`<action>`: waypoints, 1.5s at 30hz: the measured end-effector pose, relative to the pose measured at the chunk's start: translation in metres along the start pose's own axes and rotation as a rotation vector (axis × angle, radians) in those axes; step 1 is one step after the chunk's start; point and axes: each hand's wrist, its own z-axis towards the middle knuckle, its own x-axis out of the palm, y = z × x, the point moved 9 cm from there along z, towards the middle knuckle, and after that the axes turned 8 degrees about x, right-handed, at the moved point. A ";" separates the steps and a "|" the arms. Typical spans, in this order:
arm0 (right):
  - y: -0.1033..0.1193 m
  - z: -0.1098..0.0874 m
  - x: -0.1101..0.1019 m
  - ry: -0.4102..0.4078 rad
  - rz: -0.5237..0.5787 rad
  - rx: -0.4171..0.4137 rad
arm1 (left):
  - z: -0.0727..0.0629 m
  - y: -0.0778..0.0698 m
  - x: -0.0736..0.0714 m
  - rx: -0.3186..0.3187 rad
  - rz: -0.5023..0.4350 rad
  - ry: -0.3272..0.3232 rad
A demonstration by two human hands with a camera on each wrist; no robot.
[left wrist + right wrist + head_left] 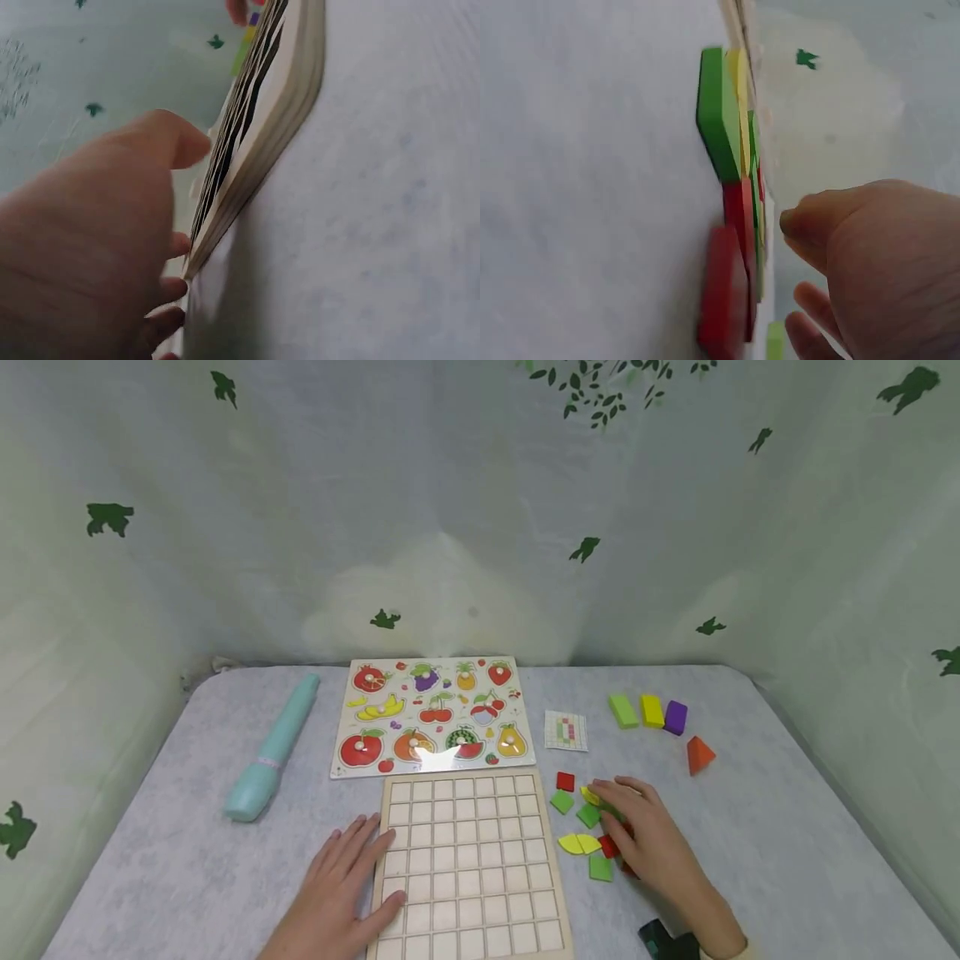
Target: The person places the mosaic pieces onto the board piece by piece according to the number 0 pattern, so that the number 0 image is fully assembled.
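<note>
My left hand (337,893) lies at the left edge of a wooden grid board (379,860), fingers spread and thumb over its rim. In the left wrist view the thumb reaches over the layered board edge (289,112). My right hand (656,839) is over a small group of flat tiles, its fingertips by a yellow tile (590,795). Around it lie green tiles (600,867), yellow leaf-shaped tiles (571,844) and a red tile (566,782); the hand hides some. In the right wrist view its thumb and fingers are apart, beside red (724,292) and green (718,112) tiles.
Behind the board lies a fruit puzzle (412,768). A small pattern card (566,731) is right of it. Green (622,711), yellow (652,711) and purple (676,717) blocks and an orange triangular block (701,755) stand back right. A teal bottle-shaped object (272,752) lies left.
</note>
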 end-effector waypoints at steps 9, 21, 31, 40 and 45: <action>0.011 0.023 0.001 0.123 -0.117 -0.122 | 0.021 0.013 -0.007 -0.048 -0.155 0.148; 0.009 0.037 0.002 0.185 -0.151 -0.056 | 0.037 0.030 0.005 0.072 -0.139 0.062; 0.007 0.037 0.003 0.176 -0.080 -0.050 | 0.032 0.031 0.006 0.057 -0.101 0.062; 0.003 0.038 0.006 0.166 -0.057 -0.046 | 0.031 0.033 0.007 0.053 -0.085 0.052; 0.015 0.040 -0.002 0.104 -0.067 -0.110 | 0.031 0.035 0.008 0.041 -0.084 0.054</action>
